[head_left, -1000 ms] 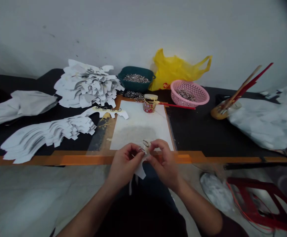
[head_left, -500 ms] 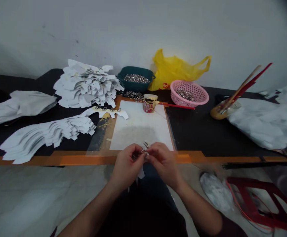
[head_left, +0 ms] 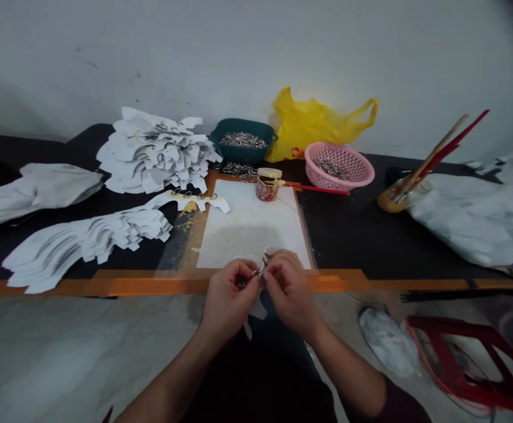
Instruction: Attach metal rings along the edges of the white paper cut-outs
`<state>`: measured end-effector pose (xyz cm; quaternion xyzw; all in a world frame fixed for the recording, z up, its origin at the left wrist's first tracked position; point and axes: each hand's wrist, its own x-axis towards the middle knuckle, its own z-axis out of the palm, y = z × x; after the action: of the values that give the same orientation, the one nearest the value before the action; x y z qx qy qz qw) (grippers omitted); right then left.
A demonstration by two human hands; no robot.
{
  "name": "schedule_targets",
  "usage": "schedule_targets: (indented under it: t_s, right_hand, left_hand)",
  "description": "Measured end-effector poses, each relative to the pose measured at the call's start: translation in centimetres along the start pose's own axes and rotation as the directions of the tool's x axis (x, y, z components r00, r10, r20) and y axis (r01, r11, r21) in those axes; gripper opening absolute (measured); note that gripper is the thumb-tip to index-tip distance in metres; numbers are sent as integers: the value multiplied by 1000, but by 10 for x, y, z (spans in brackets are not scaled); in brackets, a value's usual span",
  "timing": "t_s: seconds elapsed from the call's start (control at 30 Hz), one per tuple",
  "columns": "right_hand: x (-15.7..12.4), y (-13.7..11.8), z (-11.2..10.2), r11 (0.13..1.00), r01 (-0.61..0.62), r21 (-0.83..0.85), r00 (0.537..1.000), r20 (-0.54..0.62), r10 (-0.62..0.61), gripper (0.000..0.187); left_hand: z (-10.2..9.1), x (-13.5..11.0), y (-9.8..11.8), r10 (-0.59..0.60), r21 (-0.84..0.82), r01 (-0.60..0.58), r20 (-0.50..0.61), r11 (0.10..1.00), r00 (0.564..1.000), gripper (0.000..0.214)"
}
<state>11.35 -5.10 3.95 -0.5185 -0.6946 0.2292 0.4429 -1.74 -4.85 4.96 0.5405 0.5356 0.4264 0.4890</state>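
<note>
Facing a white wall (head_left: 256, 59), a black table (head_left: 353, 235) holds paper cutouts (head_left: 150, 155).

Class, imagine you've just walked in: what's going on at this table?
A person's left hand and right hand pinch a small metal ring, with a white paper piece hanging below. Beyond lie a white board, a stack of cut white paper, and a teal tub and pink basket holding metal rings.

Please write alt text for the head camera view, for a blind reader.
The left hand and right hand pinch a metal ring and white paper cutout; stacks of cut paper, a green tub of rings and a pink basket lie beyond.
</note>
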Motion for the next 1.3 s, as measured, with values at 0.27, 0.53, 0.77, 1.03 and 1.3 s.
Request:
schedule_targets:
  t_s: [0.27, 0.53, 0.77, 1.03, 1.3]
  right_hand:
    - [-3, 2, 1, 994, -73, -86, 996, 39, 76, 9]
    - [9, -11, -24, 984, 49, -169, 954, 301, 4, 32]
    - [15, -22, -25, 993, -61, -100, 969, 232, 83, 8]
    - [6, 7, -5, 839, -463, 287, 887, 153, 437, 12]
    - [-20, 2, 14, 962, -263, 73, 963, -44, 267, 7]
  left_hand:
    - [-2, 3, -9, -23, 55, 21, 28, 998, 999, 14]
    - [-18, 9, 16, -153, 262, 79, 277, 962, 948, 10]
    - [-32, 51, 43, -128, 352, -82, 533, 932, 836, 10]
    - [-19, 49, 21, 414, 535, -570, 392, 624, 821, 11]
    - [6, 6, -20, 194, 360, -206, 70, 910, 979, 9]
